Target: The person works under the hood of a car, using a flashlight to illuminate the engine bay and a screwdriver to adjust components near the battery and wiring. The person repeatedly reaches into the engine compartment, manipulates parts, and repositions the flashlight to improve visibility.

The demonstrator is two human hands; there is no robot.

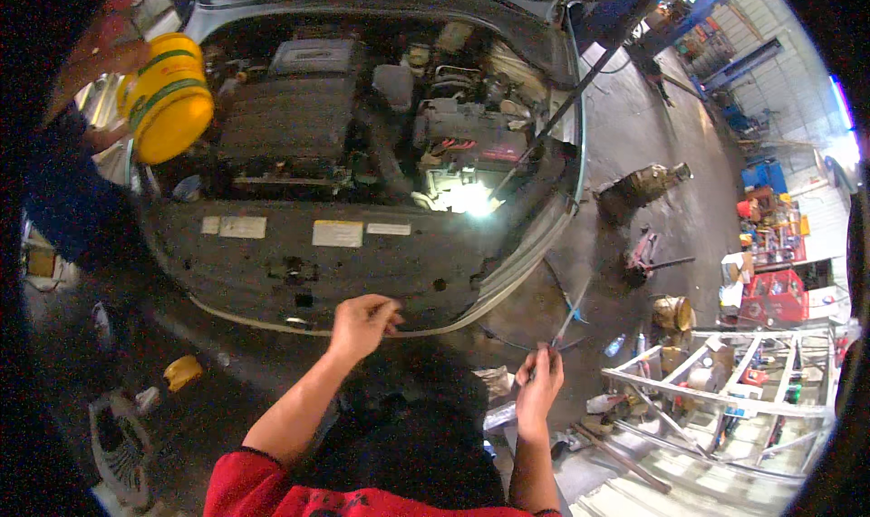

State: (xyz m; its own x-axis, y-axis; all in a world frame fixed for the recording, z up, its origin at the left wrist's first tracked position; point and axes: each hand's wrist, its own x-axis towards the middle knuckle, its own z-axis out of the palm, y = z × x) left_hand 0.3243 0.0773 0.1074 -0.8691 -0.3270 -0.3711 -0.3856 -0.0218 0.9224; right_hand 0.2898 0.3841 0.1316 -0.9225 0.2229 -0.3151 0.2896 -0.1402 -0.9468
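Observation:
My left hand (362, 325) hovers over the front edge of the black panel (362, 268) at the front of the car's engine bay. Its fingers are pinched together, and what they hold, if anything, is too small to make out. Off to the right of the car's front, my right hand (541, 378) is closed around a long thin rod-like tool (571, 313). The thin shaft points up and away from me; my fingers hide the grip end. Farther in, the engine cover (285, 114) and a brightly lit spot (473, 200) show in the open bay.
On the left a co-worker in dark blue (72, 191) holds a yellow bucket (172, 109) tilted by the engine bay. A dark prop rod (580, 91) slants up at the right. A dirty metal part (643, 191), a floor jack (643, 254) and a metal frame (707, 390) stand right.

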